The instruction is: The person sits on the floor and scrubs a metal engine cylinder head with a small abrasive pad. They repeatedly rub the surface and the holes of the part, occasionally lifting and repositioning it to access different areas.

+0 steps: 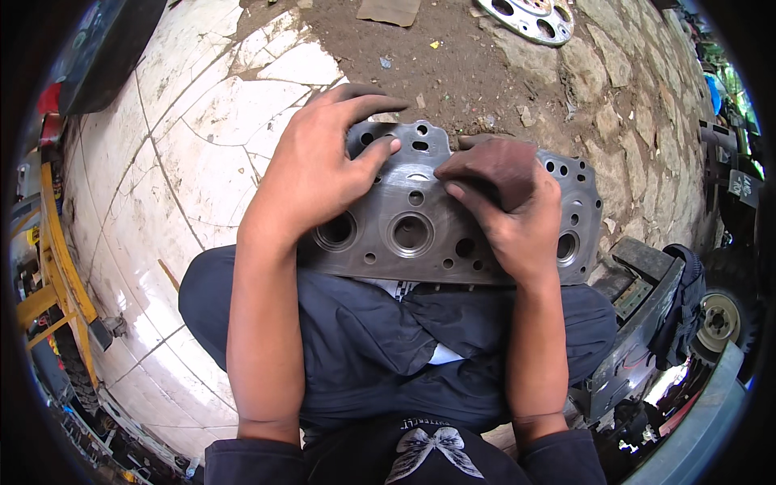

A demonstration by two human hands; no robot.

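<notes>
A grey metal engine cylinder head (440, 218) lies across my crossed legs, its flat face up, with round valve openings and several smaller holes. My left hand (307, 166) grips its far left part, thumb on the face and fingers reaching around the far edge. In my right hand (521, 226) is a brown piece of sandpaper (509, 166), bent up over the fingers. Thumb and fingertips pinch it against the face, right of the middle. The palm side of the right hand covers part of the head between two valve openings.
Cracked white tiles (194, 162) spread to the left, bare dirt (453, 81) ahead and stone paving (614, 105) to the right. A round metal plate with holes (529, 20) lies far ahead. A yellow metal frame (56, 267) stands left; a wheel (719, 323) stands right.
</notes>
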